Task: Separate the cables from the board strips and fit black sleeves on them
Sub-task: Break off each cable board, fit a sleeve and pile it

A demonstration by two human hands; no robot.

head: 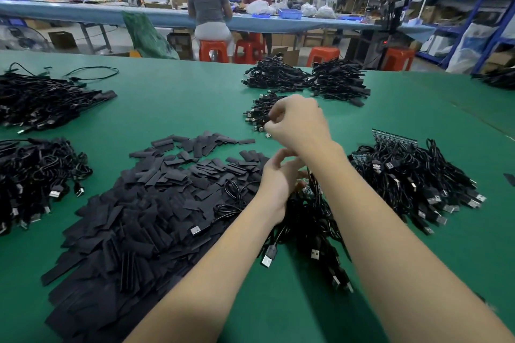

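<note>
A big heap of flat black sleeves [145, 203] covers the green table's near left. My left hand [276, 184] sits at the heap's right edge, fingers curled, gripping a bundle of black USB cables [309, 220] still joined to a small green board strip [308, 185]. My right hand [298, 122] reaches forward over a small pile of sleeved cables [257, 111], its curled fingertips pinching one black cable end there. A further stack of cables on board strips [418, 175] lies to the right; its blue-green strips [395, 136] show at the back.
More black cable piles lie at the far middle [278, 76], [337, 81], at the far left [47, 100] and at the near left [36, 175]. The green table [178, 108] ends behind them. Two people sit at a blue bench [83, 12] with orange stools beyond.
</note>
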